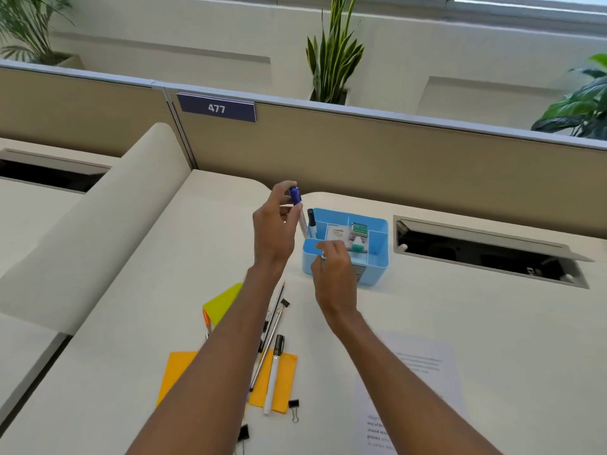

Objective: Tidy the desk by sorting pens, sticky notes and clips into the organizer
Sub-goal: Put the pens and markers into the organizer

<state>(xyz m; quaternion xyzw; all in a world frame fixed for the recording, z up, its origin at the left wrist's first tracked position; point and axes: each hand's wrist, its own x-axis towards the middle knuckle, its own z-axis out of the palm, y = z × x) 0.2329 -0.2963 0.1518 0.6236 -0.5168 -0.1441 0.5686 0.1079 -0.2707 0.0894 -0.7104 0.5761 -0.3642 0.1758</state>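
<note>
Head view shows my blue organizer (377, 257) on the white desk (460, 307). A black-capped marker (311, 221) stands in its far left pocket. A small white card (337, 232) sits in the middle pocket, and a green stamp (359, 228) and a little white and green thing (357, 243) sit right of the card.

My left hand (274, 231) pinches a blue-capped marker (298, 208) by its top. The marker points down, its tip at the organizer's far left pocket, just beside the black-capped one. My right hand (331, 261) rests on the organizer's near edge, fingers curled. I cannot tell if it holds anything.

Nearer to me than the organizer lie a yellow sticky pad (223, 302), an orange sticky note (279, 382), a white marker with a black cap (274, 376), two thin pens (274, 318) and black binder clips (293, 405). An orange pen (207, 320) lies beside the yellow pad. A printed paper (410, 389) lies near the organizer's right side, under my right arm.
</note>
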